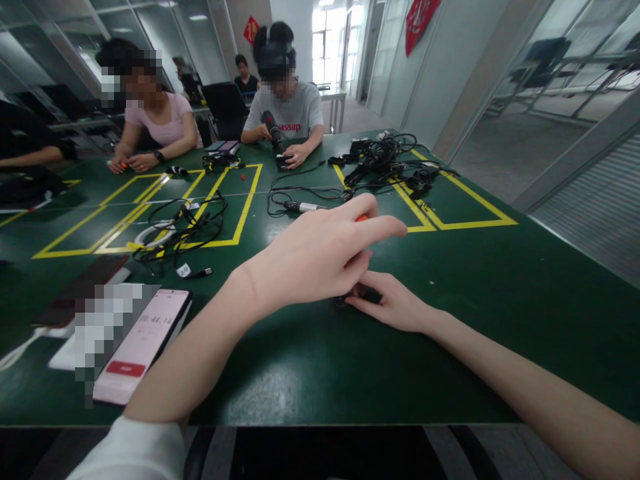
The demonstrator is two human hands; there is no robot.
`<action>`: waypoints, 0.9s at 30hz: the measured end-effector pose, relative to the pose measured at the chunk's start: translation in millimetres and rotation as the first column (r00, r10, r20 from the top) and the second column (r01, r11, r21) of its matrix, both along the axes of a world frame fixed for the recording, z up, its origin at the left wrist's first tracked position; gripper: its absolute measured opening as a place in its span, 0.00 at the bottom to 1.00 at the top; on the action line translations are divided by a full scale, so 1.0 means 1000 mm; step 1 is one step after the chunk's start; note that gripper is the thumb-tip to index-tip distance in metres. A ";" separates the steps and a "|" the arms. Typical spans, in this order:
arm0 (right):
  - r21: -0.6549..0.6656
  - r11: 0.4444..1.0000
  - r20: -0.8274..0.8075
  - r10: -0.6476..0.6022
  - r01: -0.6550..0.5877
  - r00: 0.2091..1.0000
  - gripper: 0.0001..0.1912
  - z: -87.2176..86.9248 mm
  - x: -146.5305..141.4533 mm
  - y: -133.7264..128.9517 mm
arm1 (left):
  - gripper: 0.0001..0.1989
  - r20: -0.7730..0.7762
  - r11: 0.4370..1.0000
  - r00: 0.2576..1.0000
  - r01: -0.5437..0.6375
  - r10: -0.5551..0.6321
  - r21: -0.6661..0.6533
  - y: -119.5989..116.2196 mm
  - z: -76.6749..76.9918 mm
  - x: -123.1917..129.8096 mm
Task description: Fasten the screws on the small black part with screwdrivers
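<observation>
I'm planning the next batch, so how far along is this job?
Nothing near the hands can be confirmed as finished. In progress: the left hand holds an orange item, mostly hidden, by the right hand, whose fingers are at a small dark part. That piece looks unfinished. The cable pile lies tangled; whether it is left to do, I can't tell.

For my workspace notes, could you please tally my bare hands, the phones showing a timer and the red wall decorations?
Bare hands: 2 (left hand, right hand)
Phones showing a timer: 1
Red wall decorations: 2
Total: 5
</observation>
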State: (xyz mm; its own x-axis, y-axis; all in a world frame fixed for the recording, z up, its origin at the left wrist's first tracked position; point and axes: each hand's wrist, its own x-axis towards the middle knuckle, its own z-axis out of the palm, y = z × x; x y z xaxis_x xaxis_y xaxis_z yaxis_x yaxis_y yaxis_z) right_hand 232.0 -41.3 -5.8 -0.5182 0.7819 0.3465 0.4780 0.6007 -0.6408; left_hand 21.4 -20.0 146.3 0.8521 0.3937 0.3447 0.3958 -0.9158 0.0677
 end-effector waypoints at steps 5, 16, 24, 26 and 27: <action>0.006 1.000 -0.015 -0.002 0.002 1.000 0.09 0.000 0.000 0.000 | 0.19 -0.003 1.000 1.000 -0.028 0.028 0.013 0.000 -0.001 0.000; 0.010 1.000 -0.024 0.001 -0.001 1.000 0.10 0.000 0.000 0.000 | 0.25 -0.008 0.999 1.000 -0.020 0.021 0.044 0.000 0.000 0.001; 0.017 1.000 -0.012 -0.005 0.005 1.000 0.10 -0.002 0.001 0.000 | 0.24 -0.002 0.999 1.000 -0.022 0.022 0.040 -0.001 0.000 0.001; 0.022 1.000 -0.022 -0.006 0.007 1.000 0.09 -0.002 0.000 0.000 | 0.24 -0.001 0.999 1.000 0.010 -0.010 0.039 -0.001 -0.001 0.001; 0.021 1.000 -0.021 -0.008 0.008 1.000 0.09 -0.002 0.000 0.000 | 0.25 -0.003 0.999 1.000 0.017 -0.017 0.040 0.000 -0.002 0.001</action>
